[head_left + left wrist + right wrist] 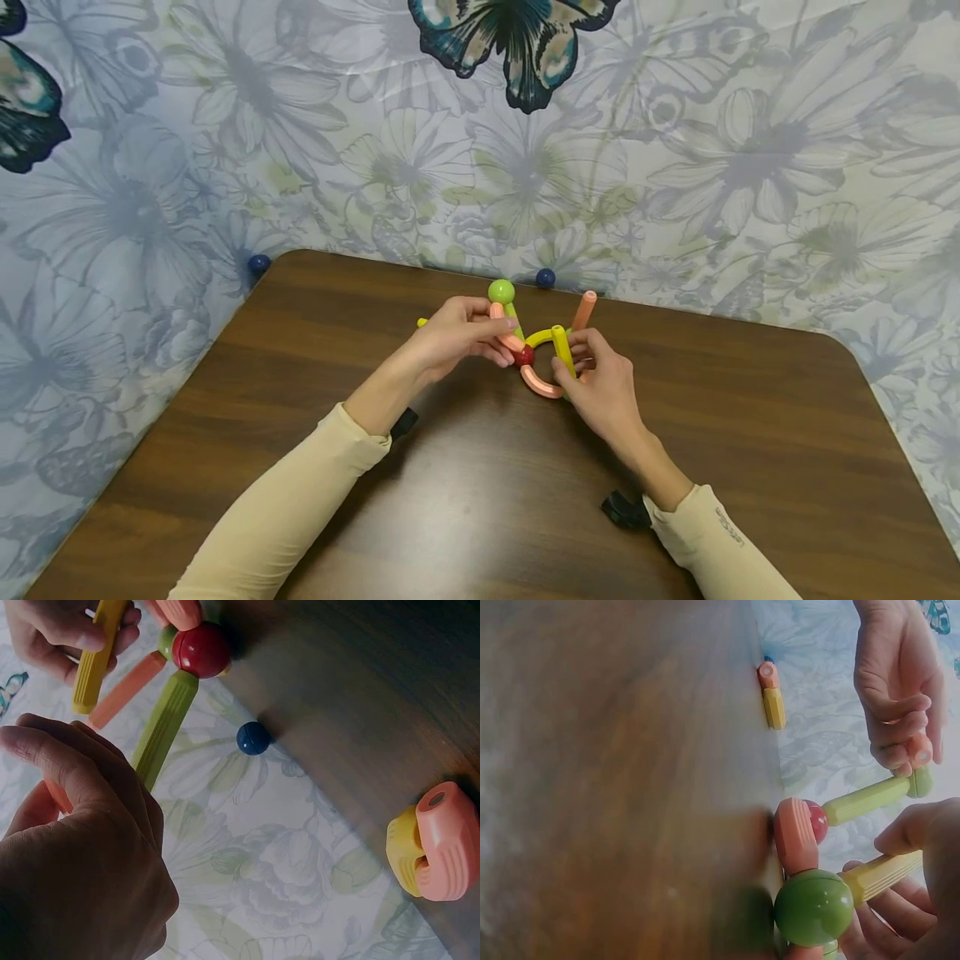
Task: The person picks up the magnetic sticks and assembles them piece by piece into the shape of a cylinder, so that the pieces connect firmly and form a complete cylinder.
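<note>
Over the far part of the table, a construction of balls and rods stands between my hands. My left hand [453, 337] pinches a salmon rod [507, 330] near the light green ball [501, 292], which tops a light green rod [165, 729]. That rod rises from a red ball [522, 356]. Curved yellow [540, 337] and salmon [538, 384] rods lead from the red ball toward my right hand [603, 383]. The right hand holds an upright yellow rod [562, 350] between thumb and fingers. A green ball [814, 907] joins this rod's lower end.
A blue ball [545, 278] is at the table's back edge, another blue ball [258, 264] at the back left corner. Loose salmon [452, 844] and yellow [405, 851] pieces lie left of the construction, mostly behind my left hand in the head view. A patterned cloth [300, 167] hangs behind the table [750, 433].
</note>
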A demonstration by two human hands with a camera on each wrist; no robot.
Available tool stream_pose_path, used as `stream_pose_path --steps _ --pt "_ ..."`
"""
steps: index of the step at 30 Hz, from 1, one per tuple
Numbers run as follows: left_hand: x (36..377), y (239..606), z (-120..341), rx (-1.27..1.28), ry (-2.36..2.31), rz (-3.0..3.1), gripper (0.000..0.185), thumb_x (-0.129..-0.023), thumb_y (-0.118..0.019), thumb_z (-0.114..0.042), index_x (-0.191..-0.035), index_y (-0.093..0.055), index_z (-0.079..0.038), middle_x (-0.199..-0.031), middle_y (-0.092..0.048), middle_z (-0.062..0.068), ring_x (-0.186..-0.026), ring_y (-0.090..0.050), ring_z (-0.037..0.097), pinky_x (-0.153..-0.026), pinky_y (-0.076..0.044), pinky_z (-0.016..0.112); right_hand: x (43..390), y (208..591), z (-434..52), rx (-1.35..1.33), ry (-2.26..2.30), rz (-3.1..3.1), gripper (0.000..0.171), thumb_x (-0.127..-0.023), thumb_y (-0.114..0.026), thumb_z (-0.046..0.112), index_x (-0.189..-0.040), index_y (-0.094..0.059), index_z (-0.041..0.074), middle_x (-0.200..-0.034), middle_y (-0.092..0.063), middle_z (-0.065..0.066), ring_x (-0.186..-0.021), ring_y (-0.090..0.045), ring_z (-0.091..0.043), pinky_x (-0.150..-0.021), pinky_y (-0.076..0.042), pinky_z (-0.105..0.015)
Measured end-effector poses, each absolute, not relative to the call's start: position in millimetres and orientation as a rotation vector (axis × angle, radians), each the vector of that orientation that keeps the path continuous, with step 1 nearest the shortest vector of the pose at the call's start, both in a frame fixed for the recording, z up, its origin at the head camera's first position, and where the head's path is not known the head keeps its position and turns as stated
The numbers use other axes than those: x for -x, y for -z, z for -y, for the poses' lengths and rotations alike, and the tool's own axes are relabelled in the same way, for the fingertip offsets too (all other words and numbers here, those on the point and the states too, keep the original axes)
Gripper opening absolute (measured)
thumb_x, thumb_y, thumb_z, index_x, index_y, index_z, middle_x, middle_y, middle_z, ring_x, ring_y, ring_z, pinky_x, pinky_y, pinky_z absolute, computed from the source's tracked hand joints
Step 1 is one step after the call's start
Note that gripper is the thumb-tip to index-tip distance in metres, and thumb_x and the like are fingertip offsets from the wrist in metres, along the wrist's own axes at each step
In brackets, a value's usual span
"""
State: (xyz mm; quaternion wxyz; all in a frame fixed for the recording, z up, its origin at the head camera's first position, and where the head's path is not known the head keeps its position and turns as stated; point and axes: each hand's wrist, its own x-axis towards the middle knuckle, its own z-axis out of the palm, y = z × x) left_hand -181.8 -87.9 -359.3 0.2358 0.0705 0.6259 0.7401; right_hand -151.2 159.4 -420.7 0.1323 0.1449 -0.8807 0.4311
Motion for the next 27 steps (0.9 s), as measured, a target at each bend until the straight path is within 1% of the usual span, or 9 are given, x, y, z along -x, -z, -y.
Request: stream_pose_path --steps 5,9,12,18,21,24,27 --pt "181.1 364.0 89.6 -0.166 -2.023 -1.709 0.016 -0.103 -0.067 -0.008 -0.092 -0.058 0.0 -0.084 -0.076 0.013 -0.071 -0.076 0.023 -0.074 -0.065 0.037 151.4 422.6 -160.4 -0.396 -1.257 2.568 0.029 -0.092 -0.08 0.013 -0.116 -0.065 0.007 -0.098 -0.077 -0.009 -0.084 -0.075 -0.022 -0.074 -0.063 -0.042" --pt "179.0 365.7 94.4 -0.125 -2.02 -1.718 0.016 -0.103 -0.066 -0.006 -0.09 -0.059 0.0 -0.082 -0.075 0.012 -0.069 -0.075 0.023 -0.073 -0.065 0.036 152.3 424.3 -159.8 -0.389 -1.258 2.584 0.031 -0.092 -0.081 0.015 -0.118 -0.065 0.009 -0.098 -0.077 -0.007 -0.083 -0.073 -0.02 -0.07 -0.06 -0.036" --pt "177.4 367.4 99.1 -0.105 -2.024 -1.718 0.014 -0.103 -0.066 -0.005 -0.091 -0.06 0.001 -0.082 -0.076 0.011 -0.068 -0.075 0.023 -0.072 -0.064 0.034 152.8 425.8 -158.5 -0.395 -1.255 2.595 0.031 -0.093 -0.081 0.016 -0.119 -0.066 0.01 -0.099 -0.077 -0.005 -0.082 -0.072 -0.019 -0.068 -0.057 -0.033" --pt "176.0 369.7 101.2 -0.104 -2.022 -1.707 0.013 -0.104 -0.065 -0.005 -0.094 -0.061 0.002 -0.084 -0.076 0.011 -0.07 -0.075 0.023 -0.072 -0.064 0.033 152.8 428.3 -158.5 -0.399 -1.258 2.619 0.03 -0.095 -0.079 0.018 -0.121 -0.067 0.01 -0.103 -0.077 -0.006 -0.086 -0.072 -0.02 -0.072 -0.057 -0.032" --pt "175.8 370.8 100.6 -0.097 -2.027 -1.703 0.013 -0.104 -0.064 -0.005 -0.094 -0.06 0.003 -0.084 -0.075 0.011 -0.07 -0.075 0.023 -0.071 -0.064 0.033 152.9 429.1 -158.4 -0.398 -1.253 2.62 0.03 -0.094 -0.08 0.018 -0.12 -0.068 0.01 -0.103 -0.077 -0.006 -0.086 -0.073 -0.021 -0.071 -0.056 -0.029" --pt "176.3 370.7 100.1 -0.083 -2.035 -1.699 0.012 -0.104 -0.064 -0.005 -0.098 -0.062 0.005 -0.084 -0.076 0.011 -0.069 -0.075 0.022 -0.07 -0.064 0.032 152.8 428.9 -158.6 -0.402 -1.247 2.613 0.03 -0.093 -0.081 0.017 -0.119 -0.068 0.01 -0.101 -0.078 -0.006 -0.085 -0.074 -0.021 -0.069 -0.055 -0.027" --pt "176.9 370.5 100.2 -0.077 -2.036 -1.698 0.015 -0.105 -0.064 -0.007 -0.106 -0.065 0.008 -0.085 -0.076 0.012 -0.069 -0.076 0.022 -0.07 -0.064 0.032 152.8 428.3 -158.3 -0.405 -1.267 2.602 0.028 -0.093 -0.082 0.017 -0.116 -0.067 0.011 -0.099 -0.078 -0.004 -0.084 -0.074 -0.02 -0.068 -0.053 -0.026"
